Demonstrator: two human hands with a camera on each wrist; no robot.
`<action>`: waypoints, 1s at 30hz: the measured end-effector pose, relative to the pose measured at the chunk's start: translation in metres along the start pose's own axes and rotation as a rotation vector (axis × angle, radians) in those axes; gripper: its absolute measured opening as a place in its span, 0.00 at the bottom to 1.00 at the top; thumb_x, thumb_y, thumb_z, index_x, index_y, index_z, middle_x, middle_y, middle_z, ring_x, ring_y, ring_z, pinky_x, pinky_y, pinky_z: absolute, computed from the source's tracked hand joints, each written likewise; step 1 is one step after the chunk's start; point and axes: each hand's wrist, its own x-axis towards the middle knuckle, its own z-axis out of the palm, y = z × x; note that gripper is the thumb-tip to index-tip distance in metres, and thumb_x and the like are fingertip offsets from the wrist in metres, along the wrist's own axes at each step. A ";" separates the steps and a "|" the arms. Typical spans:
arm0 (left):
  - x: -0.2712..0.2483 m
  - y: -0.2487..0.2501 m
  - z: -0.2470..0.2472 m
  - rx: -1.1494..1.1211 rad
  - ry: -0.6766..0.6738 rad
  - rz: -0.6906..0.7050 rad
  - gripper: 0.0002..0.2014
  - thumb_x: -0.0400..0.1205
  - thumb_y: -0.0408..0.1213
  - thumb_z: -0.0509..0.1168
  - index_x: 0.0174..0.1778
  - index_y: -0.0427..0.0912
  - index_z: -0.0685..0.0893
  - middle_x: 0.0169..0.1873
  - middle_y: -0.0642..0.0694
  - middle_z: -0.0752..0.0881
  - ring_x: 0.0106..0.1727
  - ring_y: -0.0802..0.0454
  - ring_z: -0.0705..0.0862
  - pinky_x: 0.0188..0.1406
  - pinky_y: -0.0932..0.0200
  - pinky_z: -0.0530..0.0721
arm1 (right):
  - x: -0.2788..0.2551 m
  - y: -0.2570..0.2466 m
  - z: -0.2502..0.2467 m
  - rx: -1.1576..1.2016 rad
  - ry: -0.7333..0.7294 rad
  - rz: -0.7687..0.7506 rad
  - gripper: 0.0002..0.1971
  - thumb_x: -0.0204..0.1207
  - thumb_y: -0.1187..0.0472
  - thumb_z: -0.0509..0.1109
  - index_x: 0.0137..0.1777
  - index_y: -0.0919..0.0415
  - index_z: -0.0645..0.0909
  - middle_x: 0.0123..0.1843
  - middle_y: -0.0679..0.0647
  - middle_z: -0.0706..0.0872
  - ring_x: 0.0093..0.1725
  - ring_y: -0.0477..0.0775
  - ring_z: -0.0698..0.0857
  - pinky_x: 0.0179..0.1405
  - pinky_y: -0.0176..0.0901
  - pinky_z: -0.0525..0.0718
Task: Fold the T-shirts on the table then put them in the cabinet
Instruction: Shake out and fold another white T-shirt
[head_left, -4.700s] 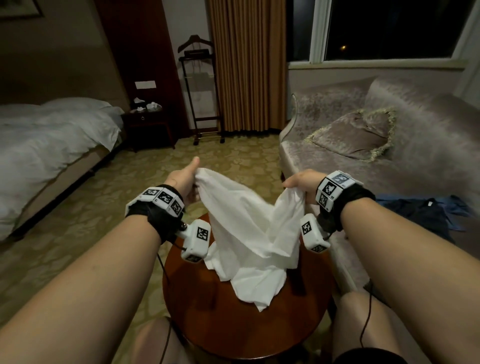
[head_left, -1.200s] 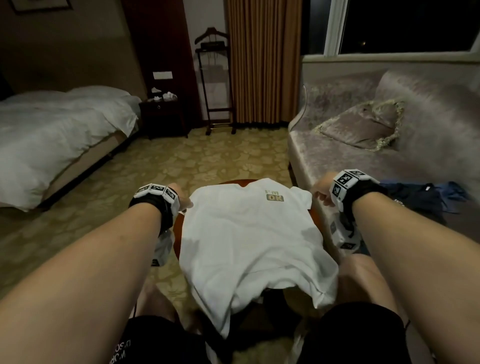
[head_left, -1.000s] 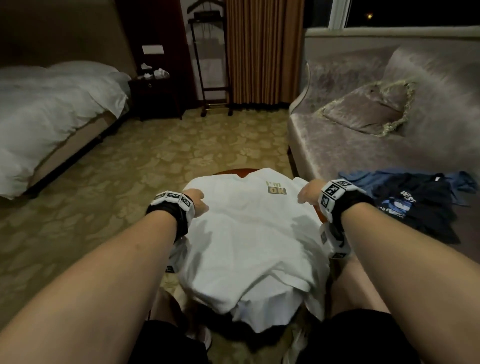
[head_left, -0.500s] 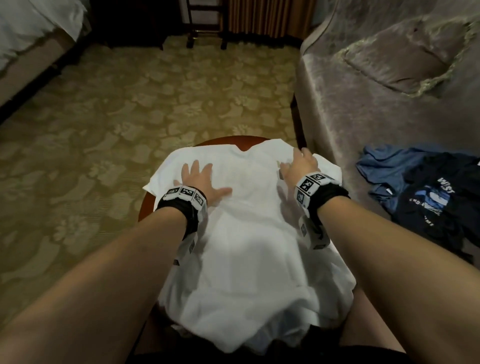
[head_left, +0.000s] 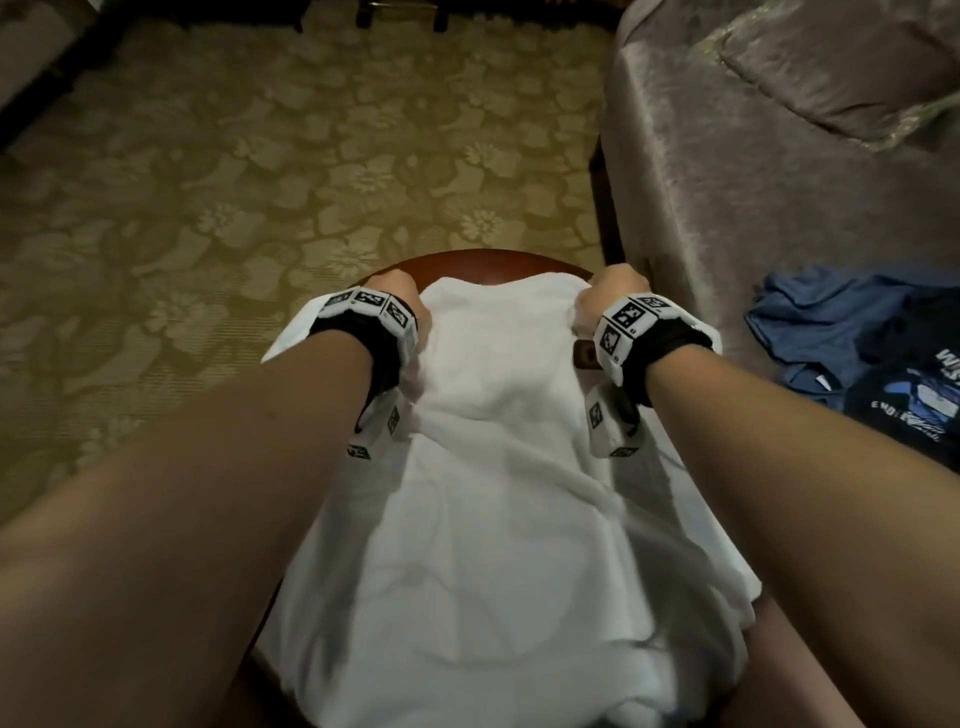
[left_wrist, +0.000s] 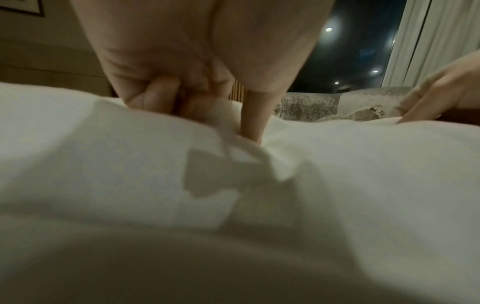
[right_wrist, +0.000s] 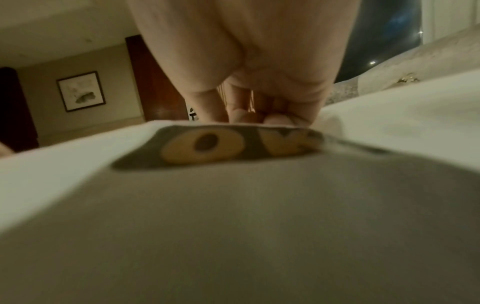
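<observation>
A white T-shirt (head_left: 498, 493) lies spread over the small round wooden table (head_left: 483, 262), its hem hanging off the near edge over my lap. My left hand (head_left: 402, 299) grips the fabric at the shirt's far left shoulder. My right hand (head_left: 610, 293) grips it at the far right shoulder. In the left wrist view, the left hand (left_wrist: 207, 102) has its fingers curled and its thumb dug into a bunched fold of the shirt (left_wrist: 337, 164). In the right wrist view, the right hand (right_wrist: 254, 115) curls over the cloth's edge just above the "OK" print (right_wrist: 233, 148).
A grey velvet sofa (head_left: 753, 182) stands close on the right, with a cushion (head_left: 831, 67) at its back. A pile of blue and dark T-shirts (head_left: 883, 353) lies on its seat. Patterned carpet (head_left: 260, 182) stretches ahead and to the left.
Half a second ago both palms lay flat on the shirt's chest. Now both hands have shifted outward to the shoulders and curled into the fabric. The head view has tilted further down.
</observation>
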 end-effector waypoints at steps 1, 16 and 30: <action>-0.002 -0.001 0.000 -0.020 -0.002 -0.022 0.13 0.78 0.38 0.68 0.56 0.34 0.84 0.52 0.36 0.87 0.52 0.37 0.86 0.50 0.50 0.82 | -0.002 0.001 -0.002 0.045 0.001 -0.009 0.11 0.79 0.65 0.63 0.55 0.66 0.84 0.55 0.62 0.86 0.55 0.63 0.84 0.52 0.46 0.81; -0.130 -0.027 -0.028 0.050 -0.092 0.086 0.10 0.74 0.41 0.63 0.31 0.41 0.85 0.35 0.41 0.88 0.43 0.39 0.85 0.41 0.55 0.82 | -0.083 0.050 -0.048 -0.225 -0.283 -0.168 0.19 0.71 0.46 0.71 0.28 0.60 0.85 0.35 0.51 0.88 0.39 0.56 0.87 0.45 0.43 0.85; -0.072 0.017 0.005 -0.016 0.036 0.052 0.24 0.78 0.55 0.66 0.63 0.41 0.82 0.57 0.41 0.85 0.58 0.40 0.82 0.54 0.51 0.81 | -0.053 0.009 0.004 -0.112 -0.065 -0.165 0.21 0.74 0.50 0.66 0.61 0.62 0.79 0.57 0.60 0.84 0.57 0.64 0.83 0.55 0.49 0.83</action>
